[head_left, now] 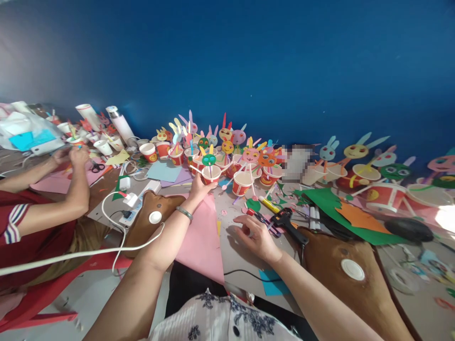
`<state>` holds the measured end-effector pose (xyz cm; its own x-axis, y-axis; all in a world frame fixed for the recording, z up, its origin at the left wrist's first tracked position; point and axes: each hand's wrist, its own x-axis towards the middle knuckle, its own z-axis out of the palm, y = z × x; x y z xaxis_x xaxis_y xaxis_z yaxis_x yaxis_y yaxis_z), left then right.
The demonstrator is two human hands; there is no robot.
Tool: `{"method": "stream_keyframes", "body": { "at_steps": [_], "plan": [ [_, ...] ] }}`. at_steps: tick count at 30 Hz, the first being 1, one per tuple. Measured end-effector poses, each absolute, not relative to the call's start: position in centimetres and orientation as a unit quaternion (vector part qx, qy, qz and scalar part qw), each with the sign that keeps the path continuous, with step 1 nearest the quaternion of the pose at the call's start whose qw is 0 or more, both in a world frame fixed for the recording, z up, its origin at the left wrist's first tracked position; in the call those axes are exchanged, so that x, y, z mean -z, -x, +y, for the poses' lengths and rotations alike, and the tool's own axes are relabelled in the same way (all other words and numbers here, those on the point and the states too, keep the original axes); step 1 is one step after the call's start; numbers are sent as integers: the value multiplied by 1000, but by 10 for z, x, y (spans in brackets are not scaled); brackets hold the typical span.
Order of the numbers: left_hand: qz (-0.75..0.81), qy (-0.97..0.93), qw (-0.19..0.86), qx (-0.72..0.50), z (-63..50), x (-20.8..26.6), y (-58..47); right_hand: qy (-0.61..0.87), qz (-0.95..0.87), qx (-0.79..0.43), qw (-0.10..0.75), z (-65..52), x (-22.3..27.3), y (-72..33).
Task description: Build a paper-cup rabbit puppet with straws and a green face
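Note:
My left hand [199, 190], with a bangle on its wrist, is closed around the side of a red and white paper cup [212, 180]. A green paper rabbit face [208, 160] with yellow ears stands up from that cup. My right hand [256, 237] rests low over the grey table with its fingers apart and loosely bent, holding nothing. Close by its fingertips lie scissors [269, 226], partly covered by other things, and a black glue gun [284, 220]. A yellow marker [269, 204] and a green paper circle [253, 204] lie just beyond.
Several paper cups with animal faces line the blue wall [227, 61]. Pink paper [201, 237] lies under my left forearm. A white cable [88, 258] crosses in front, near a power strip [145, 196]. Green paper [327, 208] lies at right. A co-worker's hands [73, 154] work at left.

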<state>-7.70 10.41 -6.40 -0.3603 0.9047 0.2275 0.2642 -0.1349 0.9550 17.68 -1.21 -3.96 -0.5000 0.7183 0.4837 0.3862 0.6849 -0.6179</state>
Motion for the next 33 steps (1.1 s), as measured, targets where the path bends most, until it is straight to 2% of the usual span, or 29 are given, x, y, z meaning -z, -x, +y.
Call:
{"method": "stream_keyframes", "body": {
  "at_steps": [5,10,17,21,25,33],
  "plan": [
    [545,-462,257,-651,96,52,72,296,-863,-244,329,-13,34,-179],
    [437,-502,316,-676,72,31,58,290,-888,-220,280,-16,5,-190],
    [337,-548,524,-559,39,20,37,452,-877,-111,116,-31,-43,-222],
    [323,-547,624,-455,28,14,32,567,-813,-85,103,-35,-67,-257],
    [322,-537,661,-413,27,13,31,682,-727,-47,69,-31,-75,-287],
    [294,-528,712,-359,29,12,25,723,-685,-85,-29,-36,-49,-316]
  ]
}}
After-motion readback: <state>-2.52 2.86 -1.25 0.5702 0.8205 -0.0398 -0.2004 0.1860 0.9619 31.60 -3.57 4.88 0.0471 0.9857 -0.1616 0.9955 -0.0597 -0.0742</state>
